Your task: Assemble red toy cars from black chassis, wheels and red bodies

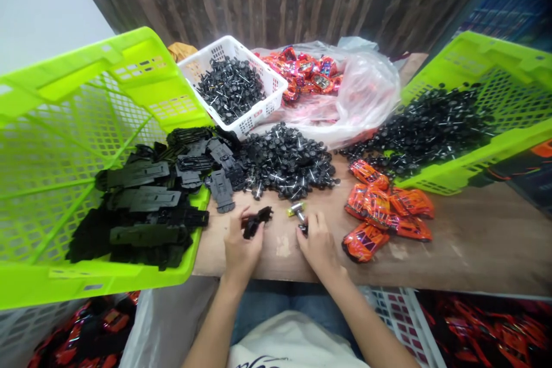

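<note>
My left hand is closed around a black plastic toy car chassis, held tilted just over the wooden table. To its right, my right hand grips the dark handle of a small hammer, whose head is silver with yellow-green ends. A gap separates the hammer from the chassis. Beyond both hands lies a heap of black wheels on metal axles. One loose grey-black chassis rests at the heap's left. Several shiny orange toy car bodies lie to the right of my right hand.
A lime-green crate lies tipped at left, with many chassis spilling out. Another green crate at right holds more wheel axles. Behind stand a white basket of wheels and a clear plastic bag with red-orange car bodies.
</note>
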Demonstrator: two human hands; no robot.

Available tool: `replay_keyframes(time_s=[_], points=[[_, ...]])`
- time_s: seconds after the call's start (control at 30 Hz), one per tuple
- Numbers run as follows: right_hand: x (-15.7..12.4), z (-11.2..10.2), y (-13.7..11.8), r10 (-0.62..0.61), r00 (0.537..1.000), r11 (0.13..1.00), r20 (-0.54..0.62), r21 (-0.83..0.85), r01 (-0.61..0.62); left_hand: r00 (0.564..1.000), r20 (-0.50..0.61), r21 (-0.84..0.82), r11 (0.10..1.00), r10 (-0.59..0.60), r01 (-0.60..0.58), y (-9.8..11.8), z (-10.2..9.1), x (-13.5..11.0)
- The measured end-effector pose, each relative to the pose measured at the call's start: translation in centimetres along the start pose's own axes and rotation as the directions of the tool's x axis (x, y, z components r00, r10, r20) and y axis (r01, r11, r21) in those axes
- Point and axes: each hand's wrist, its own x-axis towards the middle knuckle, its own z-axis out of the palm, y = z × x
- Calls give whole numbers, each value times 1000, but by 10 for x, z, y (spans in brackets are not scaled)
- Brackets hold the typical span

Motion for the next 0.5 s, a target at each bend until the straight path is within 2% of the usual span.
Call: replay_keyframes(time_s=[0.07, 0.13, 0.23, 0.37, 0.43, 0.5], points=[[0, 0, 3, 9, 1000, 999, -12, -46, -9, 999, 33, 93, 996, -4, 1, -3, -15, 1], [0, -1, 5, 16, 1000, 997, -6, -81, -16, 993, 115, 199, 980, -4, -19, -9, -29, 4], [1, -5, 2, 34, 999, 992, 23, -125, -31, 971, 237, 328, 944, -35, -46, -18, -39, 9], [0, -7, -3, 25, 999, 986, 30, -168, -20, 929, 335, 463, 886, -156, -18, -25, -29, 15], [1, -7, -3, 31, 999, 988, 19, -150, -27, 903, 390, 401, 916, -180, 10, -27, -19, 15], [2, -8, -1, 45, 999, 998, 13, -54, -44, 882, 435, 233, 968, -184, 87, -28, -9, 11]])
